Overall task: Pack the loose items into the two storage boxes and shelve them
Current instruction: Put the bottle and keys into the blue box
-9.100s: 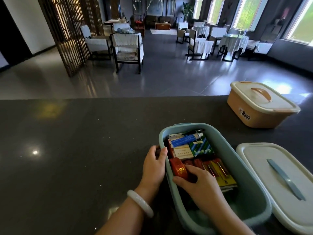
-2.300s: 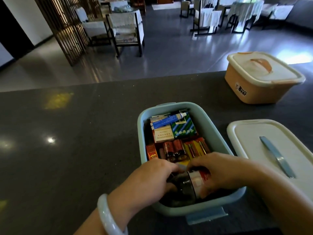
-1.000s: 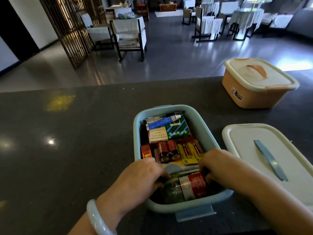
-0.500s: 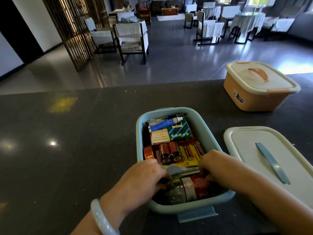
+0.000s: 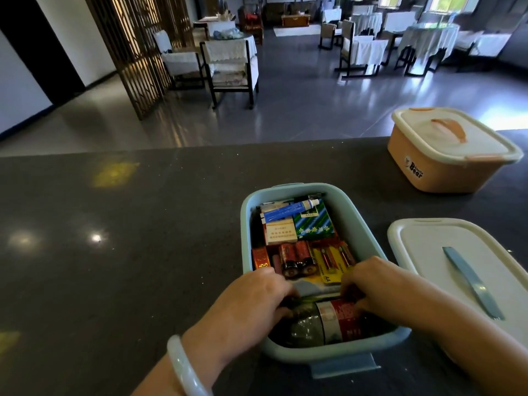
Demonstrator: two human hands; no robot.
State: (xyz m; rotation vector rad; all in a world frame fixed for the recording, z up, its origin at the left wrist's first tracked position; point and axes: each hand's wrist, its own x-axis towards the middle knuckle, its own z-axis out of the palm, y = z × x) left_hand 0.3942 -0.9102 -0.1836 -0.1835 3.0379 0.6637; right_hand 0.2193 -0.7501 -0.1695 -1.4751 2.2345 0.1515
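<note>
An open light-blue storage box [image 5: 360,224] sits on the dark counter [image 5: 114,267] in front of me. It holds small cartons, a blue tube [image 5: 288,210], batteries [image 5: 297,260] and a dark bottle with a red label [image 5: 328,321] lying across its near end. My left hand [image 5: 251,307] curls over the bottle's left end. My right hand [image 5: 377,287] curls over its right end. Both sets of fingertips dip inside the box. The box's white lid [image 5: 457,270] lies to the right. An orange box [image 5: 445,167] with its lid on stands at the far right.
The counter's far edge runs across the middle of the view. Beyond it a dining room spreads out, with chairs [image 5: 228,67], covered tables [image 5: 425,38] and a wooden lattice screen [image 5: 134,52]. A pale bangle [image 5: 183,367] circles my left wrist.
The bottle has settled lower across the box's near end under both hands. Over the last half second almost nothing moves; the view has shifted slightly.
</note>
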